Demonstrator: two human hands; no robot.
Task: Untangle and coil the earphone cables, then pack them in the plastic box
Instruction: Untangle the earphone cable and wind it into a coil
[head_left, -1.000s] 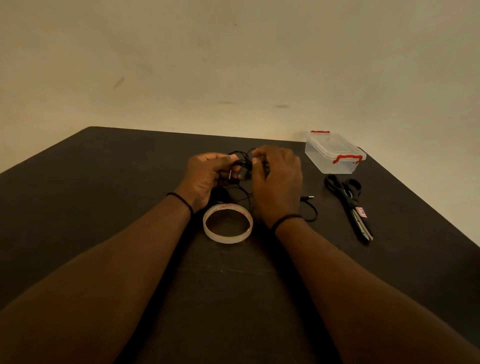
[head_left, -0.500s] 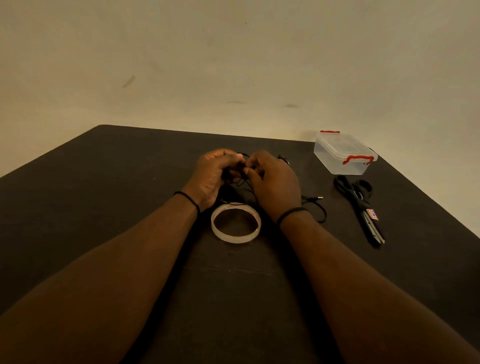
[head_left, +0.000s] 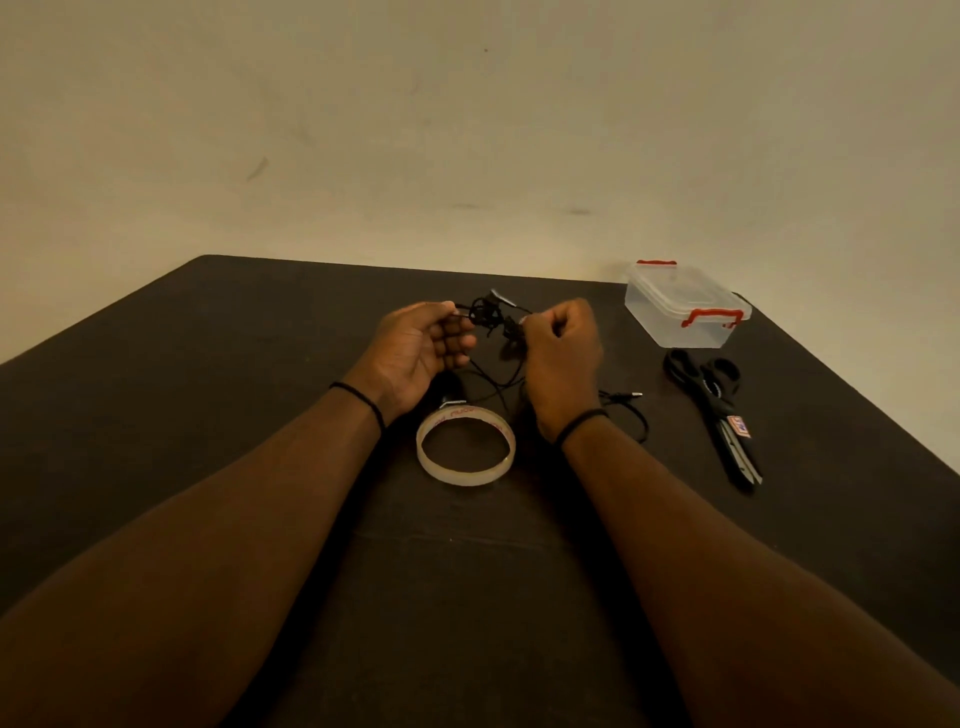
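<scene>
Two hands (head_left: 488, 353) pinch tangled black cable (head_left: 491, 317).

A dark desk (head_left: 260, 519) carries a tape roll (head_left: 466, 449) lying flat near its middle. Right of the tape roll lie black scissors (head_left: 714, 410); beyond those stands a clear plastic box (head_left: 685, 306) with red clips, lid on. Between tape roll and scissors lies a plug (head_left: 626, 396), probably the cable's end.
</scene>
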